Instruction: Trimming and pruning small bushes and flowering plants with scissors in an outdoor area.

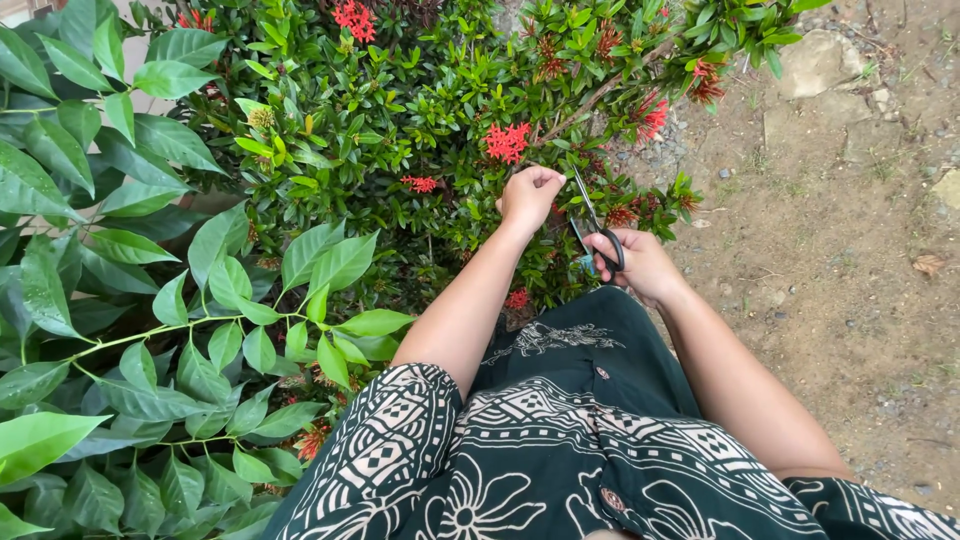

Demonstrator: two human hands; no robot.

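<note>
1. Left hand [530,195] is closing into a fist around a twig of the flowering shrub [400,130], just at five o'clock from a red flower cluster [507,141].
2. Right hand [640,265] is gripping the black-handled scissors [595,228], fingers through the loops, blades pointing toward twelve o'clock and standing slightly parted beside the left fist.
3. For a clean cut, the left hand should be keeping the twig taut and steady while the blades are sliding in below the fist, well clear of the knuckles.
4. Broad-leaved branches [150,330] are crowding in at nine o'clock; bare soil [850,250] is lying at three o'clock.
</note>
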